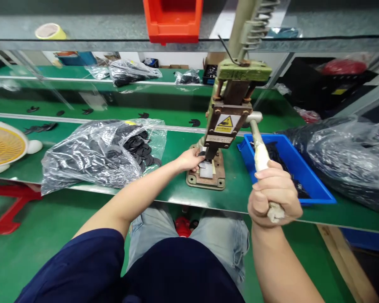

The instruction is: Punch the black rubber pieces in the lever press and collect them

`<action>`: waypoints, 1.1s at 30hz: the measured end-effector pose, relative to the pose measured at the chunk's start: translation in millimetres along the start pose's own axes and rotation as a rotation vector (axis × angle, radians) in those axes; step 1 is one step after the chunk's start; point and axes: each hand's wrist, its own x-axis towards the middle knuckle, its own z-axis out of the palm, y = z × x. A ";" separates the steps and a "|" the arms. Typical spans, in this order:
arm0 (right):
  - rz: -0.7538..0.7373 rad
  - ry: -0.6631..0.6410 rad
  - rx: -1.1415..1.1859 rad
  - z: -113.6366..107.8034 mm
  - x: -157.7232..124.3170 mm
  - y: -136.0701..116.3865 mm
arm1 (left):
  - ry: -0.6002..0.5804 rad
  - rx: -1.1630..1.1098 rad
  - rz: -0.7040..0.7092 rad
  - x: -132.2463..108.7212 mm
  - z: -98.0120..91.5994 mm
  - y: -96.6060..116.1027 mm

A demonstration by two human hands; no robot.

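Observation:
A green hand press [229, 111] with a yellow warning label stands upright in front of me. My right hand [273, 193] is wrapped around its lever [259, 147], whose grip is bound in pale, worn tape. At the press base [220, 168], my left hand [191, 160] pinches a small flat black piece [202, 154] under the lowered ram [211, 152]. The fingertips partly cover that piece, so its full shape is hidden. A light metal plate [206, 170] lies on the base just in front of the ram.
Left of the press, a clear plastic bag [91, 155] spills curved black pieces [142, 153]. To the right sit a blue bin [316, 189] with black parts and a large wrapped bundle [344, 147]. A fan [6, 147] stands far left. An orange bin [173, 31] hangs overhead. Black pieces dot the green belt [164, 107].

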 end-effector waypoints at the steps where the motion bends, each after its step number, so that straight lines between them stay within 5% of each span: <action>1: -0.004 0.005 0.012 0.6 0.7 0.5 | 0.020 -0.029 0.036 -4.5 3.5 -4.2; 4: -0.001 0.056 0.022 4.8 1.3 4.4 | -0.028 -0.141 0.184 -20.6 6.7 -21.0; 7: -0.007 0.131 0.023 9.4 0.5 10.9 | -0.032 -0.051 0.358 -43.5 -16.4 -38.3; 12: -0.097 0.149 0.047 10.7 -0.7 19.5 | 0.360 0.601 0.401 -97.0 -117.2 -54.3; 14: -0.102 0.160 0.037 12.5 -0.4 22.4 | 0.396 0.807 0.322 -119.7 -157.7 -58.2; 17: -0.164 0.270 0.085 20.6 1.7 29.4 | 0.272 1.028 0.293 -150.5 -193.3 -64.0; 24: -0.203 0.384 0.157 32.2 3.5 35.9 | 0.037 1.266 0.168 -172.9 -191.5 -71.4; 29: -0.135 0.255 0.076 20.7 -0.8 25.1 | -0.009 1.281 0.290 -149.7 -186.2 -65.3; 33: -0.072 0.144 0.039 12.6 -1.4 17.5 | 0.070 1.266 0.433 -121.0 -177.7 -54.0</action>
